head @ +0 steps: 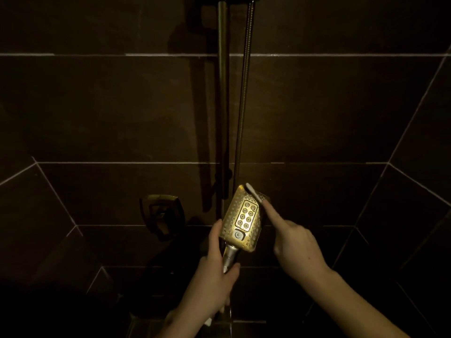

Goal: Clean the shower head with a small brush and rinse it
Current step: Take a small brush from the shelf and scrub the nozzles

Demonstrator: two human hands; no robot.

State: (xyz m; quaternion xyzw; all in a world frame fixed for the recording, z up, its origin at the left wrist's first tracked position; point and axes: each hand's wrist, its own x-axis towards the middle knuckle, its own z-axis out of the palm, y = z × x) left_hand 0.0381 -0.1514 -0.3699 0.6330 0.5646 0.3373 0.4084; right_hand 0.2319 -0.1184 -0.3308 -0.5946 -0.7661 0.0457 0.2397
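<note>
**Head view: shower head held and brushed in a dim tiled stall**

Head-camera footage shows a rectangular, gold-toned shower head held near the middle of the frame, its perforated face turned toward the camera and tilted slightly to the right. Its handle is gripped by the left hand, with the fingers wrapped round the stem and the thumb laid along the left edge of the head. A small white brush is held in the right hand; the index finger is stretched along the brush, and the brush tip is laid against the upper right corner of the face. How the remaining fingers close on the brush cannot be made out.

Behind the hands, a vertical slide rail and a metal hose are seen against the dark tiled wall. A square valve control is mounted on the wall just left of the shower head.
</note>
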